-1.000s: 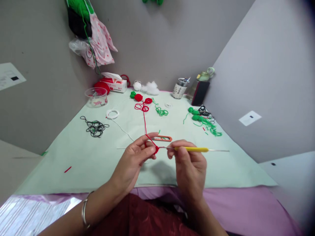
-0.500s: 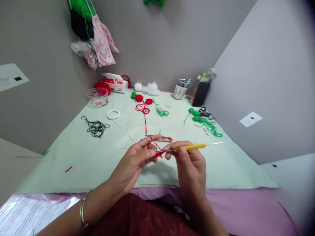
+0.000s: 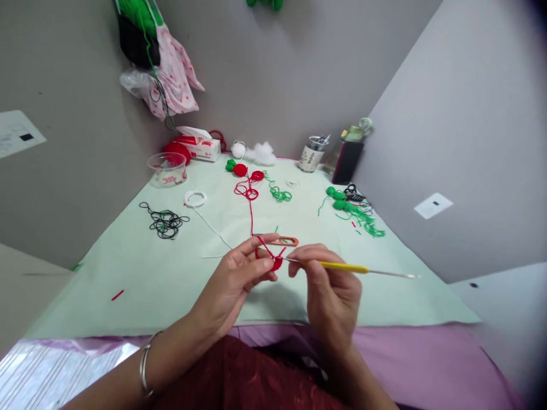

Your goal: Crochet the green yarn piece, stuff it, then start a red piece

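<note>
Between thumb and fingers, my left hand [image 3: 239,276] pinches a small red crocheted piece [image 3: 277,263]. Red yarn [image 3: 251,213] runs from a loose coil on the table over my raised left index finger to that piece. My right hand [image 3: 331,285] grips a crochet hook by its yellow handle [image 3: 344,266]. The hook's thin metal tip points left and meets the red piece; its other metal end sticks out to the right. Behind my hands lies an orange-handled cutter [image 3: 286,241], partly hidden by my left fingers.
Black yarn [image 3: 164,223] and a white ring [image 3: 195,199] lie left. Along the back stand a plastic bowl [image 3: 167,171], tissue box [image 3: 205,149], pen holder [image 3: 311,156] and dark phone [image 3: 348,163]. Green yarn pieces [image 3: 363,219] lie right.
The hook has swung so its right end sits farther right and lower. My right hand has shifted slightly, and the red piece is turned, with a short yarn end now pointing up.
</note>
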Tool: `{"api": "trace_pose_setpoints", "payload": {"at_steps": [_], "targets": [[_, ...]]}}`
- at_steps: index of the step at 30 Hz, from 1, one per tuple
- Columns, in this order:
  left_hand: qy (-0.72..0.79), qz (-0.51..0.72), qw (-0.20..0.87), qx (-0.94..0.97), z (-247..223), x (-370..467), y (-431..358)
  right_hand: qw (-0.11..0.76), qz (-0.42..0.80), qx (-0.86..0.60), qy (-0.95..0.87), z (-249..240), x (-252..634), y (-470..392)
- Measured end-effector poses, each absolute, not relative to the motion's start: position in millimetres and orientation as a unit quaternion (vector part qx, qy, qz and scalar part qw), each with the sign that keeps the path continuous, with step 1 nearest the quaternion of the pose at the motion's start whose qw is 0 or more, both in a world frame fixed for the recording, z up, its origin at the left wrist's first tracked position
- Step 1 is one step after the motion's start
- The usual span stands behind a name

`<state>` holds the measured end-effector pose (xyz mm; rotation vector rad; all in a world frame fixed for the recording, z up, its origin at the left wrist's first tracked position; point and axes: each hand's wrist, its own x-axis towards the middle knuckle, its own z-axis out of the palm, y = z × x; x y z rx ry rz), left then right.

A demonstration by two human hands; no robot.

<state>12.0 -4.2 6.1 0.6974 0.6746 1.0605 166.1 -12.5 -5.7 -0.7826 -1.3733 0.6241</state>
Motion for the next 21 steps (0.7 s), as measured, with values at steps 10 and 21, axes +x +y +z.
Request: {"api": "trace_pose_setpoints", "payload": {"at_steps": [10, 21], "targets": [[0.302, 0.505, 0.748, 0.306, 0, 18, -3, 0.581, 0.057, -0.357, -0.729, -20, 161, -16], [0.336, 0.552, 0.693, 0.321, 1, 18, -7, 0.620, 0.193, -0.380, -0.658, -17, 161, -13]]}}
